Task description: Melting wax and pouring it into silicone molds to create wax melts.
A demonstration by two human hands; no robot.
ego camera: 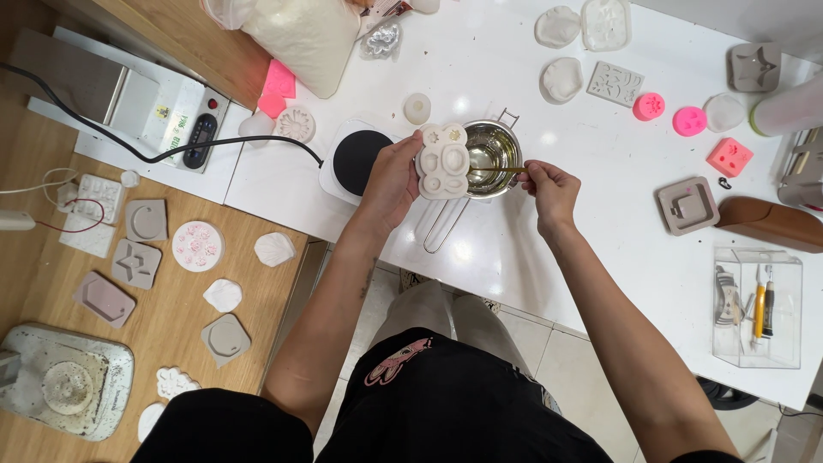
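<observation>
- The person's lap, in black clothing, is filling the bottom edge nearest the camera.
- On the wooden table (171,343) at the left, grey and white moulds are lying scattered.
- A clear plastic box (758,306) of small tools is sitting at the right on the white counter (600,223).
- The left hand (394,180) is gripping a white mould (442,161), holding it up just over the rim of the steel pot (490,154).
- The right hand (549,189) is pinching a thin stick (501,171), its tip reaching into the pot.
- The pot is sitting just beside a round black hotplate (355,160).
- Farther back, pink moulds (669,113) and white ones are lying spread out.
</observation>
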